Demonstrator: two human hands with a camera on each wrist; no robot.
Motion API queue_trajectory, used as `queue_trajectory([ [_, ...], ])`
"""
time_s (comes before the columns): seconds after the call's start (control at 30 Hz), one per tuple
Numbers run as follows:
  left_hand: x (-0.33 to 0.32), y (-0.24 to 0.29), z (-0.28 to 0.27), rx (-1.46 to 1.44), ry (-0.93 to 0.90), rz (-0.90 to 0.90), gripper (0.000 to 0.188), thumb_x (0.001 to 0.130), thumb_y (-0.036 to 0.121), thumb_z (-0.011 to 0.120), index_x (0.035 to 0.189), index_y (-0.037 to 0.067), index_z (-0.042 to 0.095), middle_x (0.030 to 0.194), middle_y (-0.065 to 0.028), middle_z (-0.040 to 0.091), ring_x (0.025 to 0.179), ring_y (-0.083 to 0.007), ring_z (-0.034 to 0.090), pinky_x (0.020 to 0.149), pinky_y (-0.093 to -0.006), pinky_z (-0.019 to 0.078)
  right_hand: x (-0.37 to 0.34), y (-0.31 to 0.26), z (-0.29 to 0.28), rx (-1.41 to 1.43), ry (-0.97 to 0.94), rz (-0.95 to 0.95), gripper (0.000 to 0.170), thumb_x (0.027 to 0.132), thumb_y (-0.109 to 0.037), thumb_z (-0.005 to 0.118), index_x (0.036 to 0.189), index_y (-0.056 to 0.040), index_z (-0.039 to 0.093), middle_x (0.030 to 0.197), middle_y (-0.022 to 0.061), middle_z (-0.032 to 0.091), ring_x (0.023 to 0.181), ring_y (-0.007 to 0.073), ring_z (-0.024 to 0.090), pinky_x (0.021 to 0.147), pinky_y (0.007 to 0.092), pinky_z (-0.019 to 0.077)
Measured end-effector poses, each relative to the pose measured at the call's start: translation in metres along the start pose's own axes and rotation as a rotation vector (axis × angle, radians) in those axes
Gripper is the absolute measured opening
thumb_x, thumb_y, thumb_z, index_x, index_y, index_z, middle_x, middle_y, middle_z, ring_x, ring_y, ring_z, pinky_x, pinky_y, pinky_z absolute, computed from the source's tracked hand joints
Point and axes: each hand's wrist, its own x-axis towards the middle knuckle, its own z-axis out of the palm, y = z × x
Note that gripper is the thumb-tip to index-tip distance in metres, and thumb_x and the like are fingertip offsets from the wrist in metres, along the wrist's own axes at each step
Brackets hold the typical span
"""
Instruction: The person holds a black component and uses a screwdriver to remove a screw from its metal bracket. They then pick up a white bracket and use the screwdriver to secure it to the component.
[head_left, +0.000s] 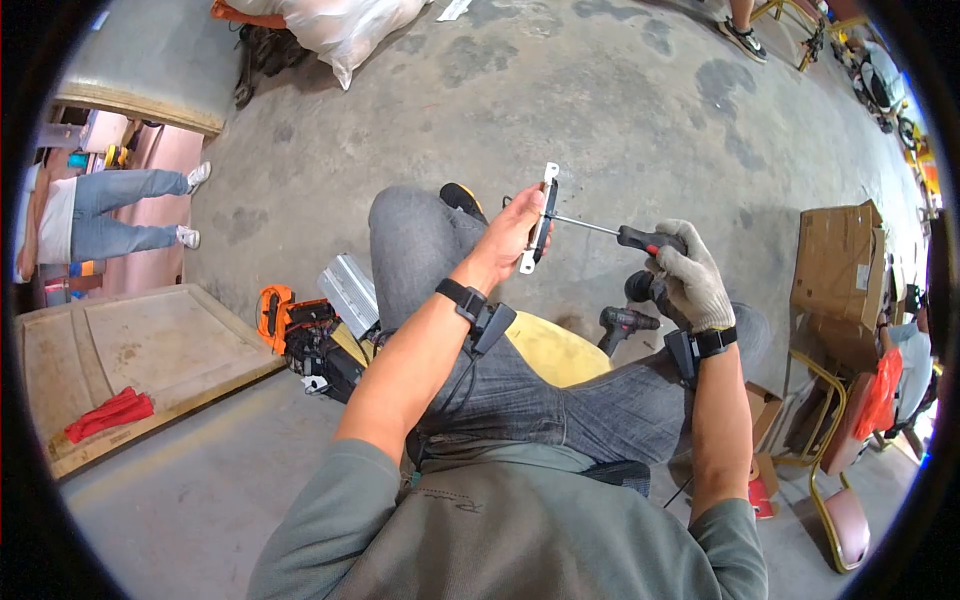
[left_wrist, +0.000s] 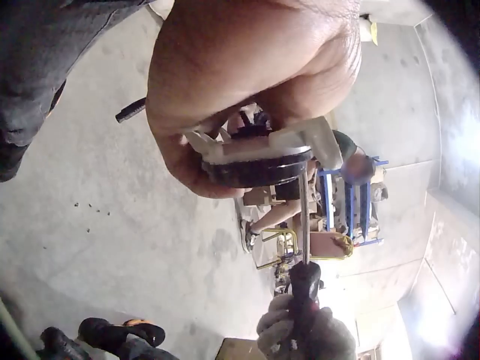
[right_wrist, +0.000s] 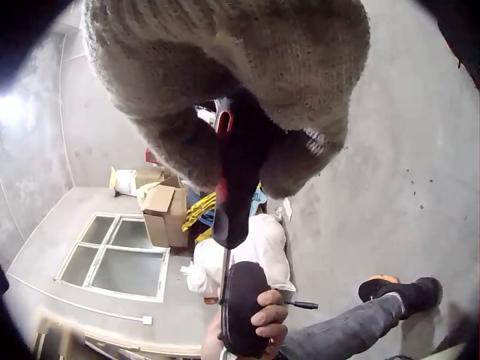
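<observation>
My bare left hand (head_left: 503, 238) grips a narrow part with a rounded black body (left_wrist: 259, 171) and white end tabs, out in front of my knees. A short black cable end pokes out past the fingers. In the knitted glove, my right hand (head_left: 695, 278) holds a screwdriver (head_left: 645, 240) by its black and red handle. The metal shaft points left, its tip right at the black side of the part. In the right wrist view the shaft runs alongside one end of the black body (right_wrist: 245, 307); the tip is hidden there.
A cordless drill (head_left: 625, 322) stands on the floor by my right leg, near a yellow surface (head_left: 555, 350). To the left are a silver finned case (head_left: 348, 290), an orange tool (head_left: 272, 315) and a wooden panel (head_left: 150, 350) with a red cloth (head_left: 110, 413). A cardboard box (head_left: 835, 260) is at right.
</observation>
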Motion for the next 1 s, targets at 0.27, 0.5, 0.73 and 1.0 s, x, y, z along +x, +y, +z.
queue_trajectory([
  [0.27, 0.001, 0.000, -0.003, 0.030, -0.019, 0.030, 0.059, 0.101, 0.047, 0.053, 0.149, 0.017, 0.039, 0.087, -0.0024, 0.062, 0.071, -0.0107, 0.061, 0.062, -0.0270, 0.0540, -0.004, -0.024, -0.008, -0.056, -0.057, 0.295, 0.043, 0.100, -0.035, 0.058, 0.127, -0.0003, 0.054, 0.089, 0.0064, 0.061, 0.063, 0.0108, 0.054, 0.053, 0.0275, 0.0460],
  [0.5, 0.001, 0.000, -0.002, 0.064, 0.005, 0.016, 0.058, 0.102, 0.047, 0.052, 0.149, 0.017, 0.039, 0.086, -0.0017, 0.061, 0.070, -0.0101, 0.060, 0.061, -0.0267, 0.0536, 0.000, -0.008, -0.012, 0.136, -0.119, 0.059, 0.041, 0.093, -0.016, 0.066, 0.128, 0.0003, 0.053, 0.118, 0.0114, 0.054, 0.102, 0.0180, 0.058, 0.091, 0.0329, 0.0527],
  [0.73, 0.001, -0.002, -0.003, 0.073, 0.003, 0.032, 0.057, 0.102, 0.047, 0.051, 0.149, 0.018, 0.040, 0.087, -0.0012, 0.061, 0.069, -0.0095, 0.060, 0.061, -0.0260, 0.0535, -0.009, -0.031, 0.002, -0.049, -0.077, 0.286, 0.034, 0.099, -0.029, 0.056, 0.119, -0.0027, 0.061, 0.092, 0.0061, 0.062, 0.067, 0.0123, 0.058, 0.060, 0.0280, 0.0507],
  [1.0, -0.005, -0.008, -0.001, 0.069, -0.002, 0.013, 0.055, 0.102, 0.048, 0.050, 0.148, 0.019, 0.041, 0.087, -0.0012, 0.060, 0.071, -0.0098, 0.059, 0.062, -0.0268, 0.0532, -0.009, -0.009, -0.007, 0.140, -0.145, 0.046, 0.033, 0.098, -0.020, 0.059, 0.125, -0.0010, 0.054, 0.101, 0.0072, 0.058, 0.082, 0.0123, 0.056, 0.070, 0.0271, 0.0478],
])
